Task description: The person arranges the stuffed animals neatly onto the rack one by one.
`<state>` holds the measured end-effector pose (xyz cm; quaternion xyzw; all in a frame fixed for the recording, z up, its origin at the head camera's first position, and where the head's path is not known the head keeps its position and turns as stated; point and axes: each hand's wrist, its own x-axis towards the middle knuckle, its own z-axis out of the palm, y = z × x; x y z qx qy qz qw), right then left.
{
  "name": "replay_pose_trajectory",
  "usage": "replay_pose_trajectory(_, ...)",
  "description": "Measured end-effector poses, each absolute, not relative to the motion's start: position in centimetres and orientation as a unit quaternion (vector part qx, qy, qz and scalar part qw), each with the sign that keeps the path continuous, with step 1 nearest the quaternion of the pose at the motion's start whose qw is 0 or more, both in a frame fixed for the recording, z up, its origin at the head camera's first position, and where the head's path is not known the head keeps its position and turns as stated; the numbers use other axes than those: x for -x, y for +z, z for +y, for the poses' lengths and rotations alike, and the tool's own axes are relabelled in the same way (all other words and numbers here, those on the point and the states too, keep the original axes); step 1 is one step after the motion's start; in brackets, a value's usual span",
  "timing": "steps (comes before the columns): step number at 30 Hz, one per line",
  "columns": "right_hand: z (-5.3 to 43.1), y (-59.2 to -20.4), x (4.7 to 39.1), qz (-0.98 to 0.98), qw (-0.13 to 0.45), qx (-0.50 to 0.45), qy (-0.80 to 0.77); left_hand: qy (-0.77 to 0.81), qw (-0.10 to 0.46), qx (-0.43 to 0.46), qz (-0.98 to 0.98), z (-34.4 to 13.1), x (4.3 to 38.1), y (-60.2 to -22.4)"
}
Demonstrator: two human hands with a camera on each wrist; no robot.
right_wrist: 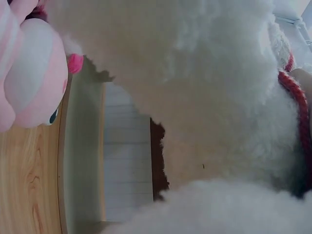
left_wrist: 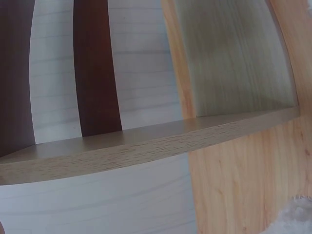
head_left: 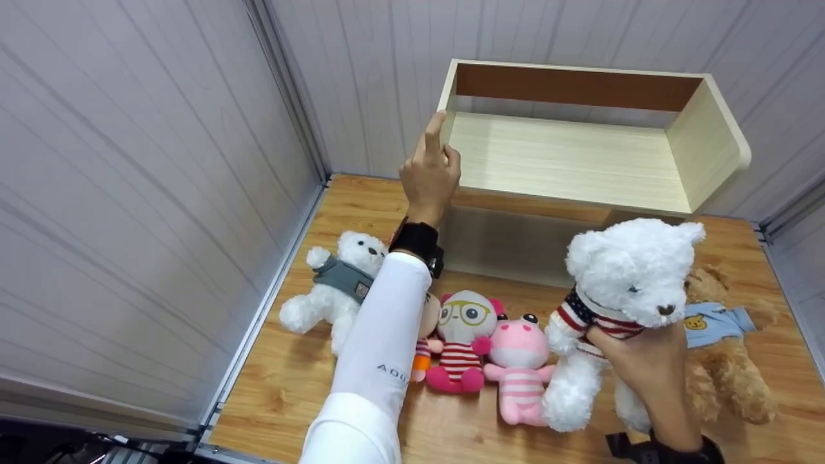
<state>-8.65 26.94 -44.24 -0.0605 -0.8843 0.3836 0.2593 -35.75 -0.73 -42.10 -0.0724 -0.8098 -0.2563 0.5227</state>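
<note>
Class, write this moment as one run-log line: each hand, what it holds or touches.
left hand: touches wooden shelf box at left edge | right hand: grips white teddy bear, lifted above table

The white teddy bear covers most of the brown teddy bear behind it; only the brown bear's right side and part of its blue shirt show. The right hand wraps the white bear's body, and its fingers are hidden behind the plush. The left forearm's white sleeve conceals most of a small doll and the grey-vested white bear's right side. In the right wrist view, white fur fills the picture out of focus; the pink striped plush is cut off at the left edge. The left wrist view shows only part of the wooden shelf; the left hand is outside it.
</note>
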Motion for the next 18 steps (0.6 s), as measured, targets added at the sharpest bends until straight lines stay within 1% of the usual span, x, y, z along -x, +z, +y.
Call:
replay_pose_trajectory(4,26.7,-43.9,8.9,-0.89,0.254,0.065,0.374,-0.255,0.524,0.072,-0.809,-0.8,35.9,-42.0)
replay_pose_trajectory(11,26.2,-43.4,9.7,-0.879,0.248,0.06,0.403,-0.251,0.518,0.071,-0.815,-0.9,35.8,-42.0)
replay_pose_trajectory(18,26.0,-43.0,11.1,-0.86,0.269,0.021,0.434,-0.257,0.51,0.068,-0.818,-0.9,35.8,-41.9)
